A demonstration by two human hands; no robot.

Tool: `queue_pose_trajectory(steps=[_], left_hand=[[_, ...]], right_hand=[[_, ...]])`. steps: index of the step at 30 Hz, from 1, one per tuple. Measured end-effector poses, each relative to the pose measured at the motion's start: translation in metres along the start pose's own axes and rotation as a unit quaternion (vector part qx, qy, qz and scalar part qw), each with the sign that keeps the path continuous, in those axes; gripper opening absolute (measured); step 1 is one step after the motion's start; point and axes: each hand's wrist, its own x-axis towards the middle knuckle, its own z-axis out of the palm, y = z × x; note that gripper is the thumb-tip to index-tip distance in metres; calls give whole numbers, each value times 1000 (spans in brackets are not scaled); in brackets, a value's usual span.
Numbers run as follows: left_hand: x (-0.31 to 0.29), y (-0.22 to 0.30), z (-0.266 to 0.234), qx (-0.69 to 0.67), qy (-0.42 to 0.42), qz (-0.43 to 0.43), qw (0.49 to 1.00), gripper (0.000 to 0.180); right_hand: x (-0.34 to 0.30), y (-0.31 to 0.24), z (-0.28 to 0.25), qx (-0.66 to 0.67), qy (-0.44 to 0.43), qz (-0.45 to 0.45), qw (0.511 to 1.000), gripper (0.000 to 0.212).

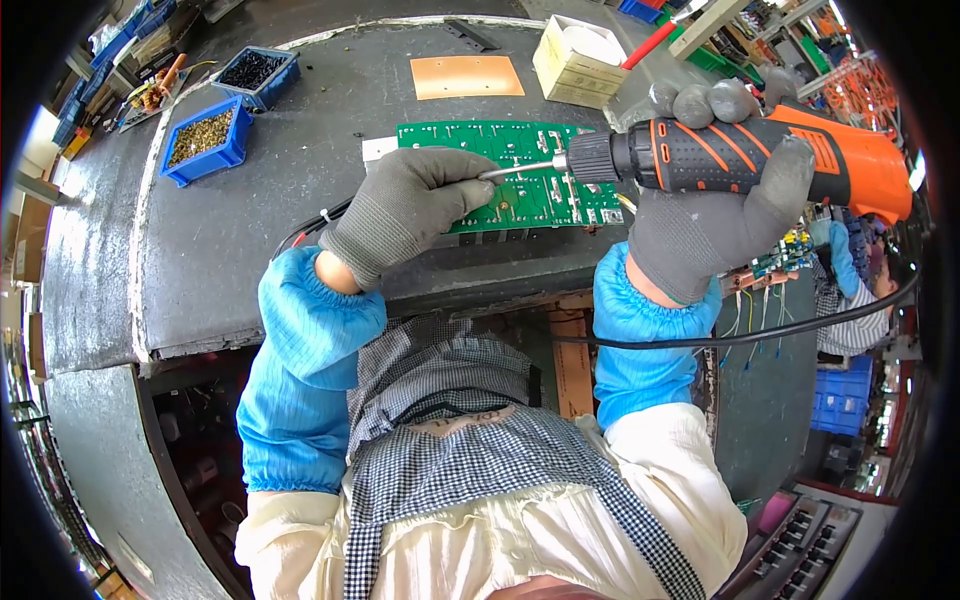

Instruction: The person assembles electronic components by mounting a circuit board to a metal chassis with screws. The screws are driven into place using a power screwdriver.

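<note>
— Right hand (700, 235)?
— Gloved in grey, grip wrapped full round the black-and-orange body of the electric screwdriver (740, 155), tool lying level above the worktop (250, 250).
— Bit?
— Runs out from that grip toward the left hand (405, 205), metal shaft ending at the gloved fingertips (470, 180).
— Left grip, then?
— Narrow, thumb and fingers pinched at the tip of the bit; whether a screw sits inside the pinch, cannot tell.
— Under both grips?
— Green circuit board (520, 175), flat on the worktop, partly covered by the left hand, directly below the shaft. Black wires (300, 235) trailing out from beneath the left wrist.
— Beyond the pinch?
— Copper-coloured blank board (467, 76) just past the green one, cardboard box (578, 62) beside it, nearer the tool's side.
— Farther out on the left hand's side?
— Two blue bins: one of brass-coloured small parts (205, 140), one of dark parts (255, 72), both well apart from the grip.
— Cable?
— Black cord (760, 335) looping below the right wrist, off toward the tool's rear.
</note>
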Motion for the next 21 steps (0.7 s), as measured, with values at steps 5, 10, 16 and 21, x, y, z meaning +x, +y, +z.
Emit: queue_pose_trajectory(steps=[5,10,16,21], left_hand=[[2,-3,3,-4,15,12,1000,29],[1,-5,3,19,28,20,999,31],[-1,-2,1,48,35,20,998,31],[1,2,1,39,49,19,998,30]], right_hand=[[-1,3,-3,-61,112,-31,991,67],[-1,2,7,-125,107,-39,986,67],[-1,7,9,-81,77,-40,993,63],[7,-9,5,3,58,-45,997,56]])
